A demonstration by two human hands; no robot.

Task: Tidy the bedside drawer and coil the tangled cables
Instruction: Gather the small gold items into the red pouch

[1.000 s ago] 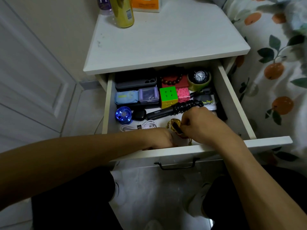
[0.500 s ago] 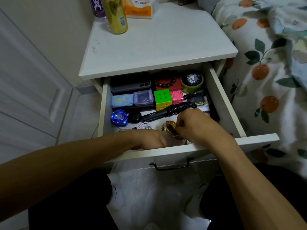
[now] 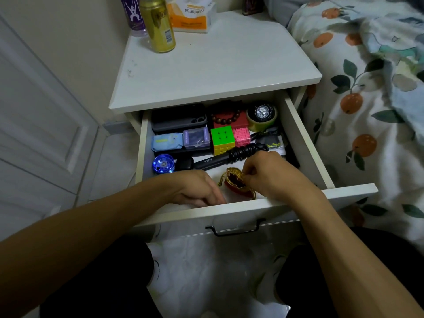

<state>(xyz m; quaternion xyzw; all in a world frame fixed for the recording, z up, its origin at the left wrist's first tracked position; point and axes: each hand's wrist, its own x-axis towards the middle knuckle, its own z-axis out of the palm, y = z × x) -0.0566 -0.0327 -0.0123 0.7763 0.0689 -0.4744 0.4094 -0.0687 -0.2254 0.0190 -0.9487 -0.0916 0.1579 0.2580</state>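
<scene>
1. Drawer (image 3: 305, 145) stands pulled fully out of the bedside table (image 3: 213, 65); its back half is packed in rows, its front strip is where both hands work, so the coming move is judged to happen just behind the front panel.
2. Right hand (image 3: 273, 177) is the nearer to the job; its forearm comes in from the lower right, knuckles up, and its fingertips pinch the gold rim of the pouch.
3. Left hand (image 3: 197, 189) lies just left of the pouch, palm down with curled fingers, low behind the front panel; whether it holds anything I cannot tell.
4. Hair tool (image 3: 218, 160), with its black cord wound round one end, runs left to right just behind both hands.
5. Red-and-gold pouch (image 3: 238, 184) sits between the hands, mouth open and tilted towards the left hand.
</scene>
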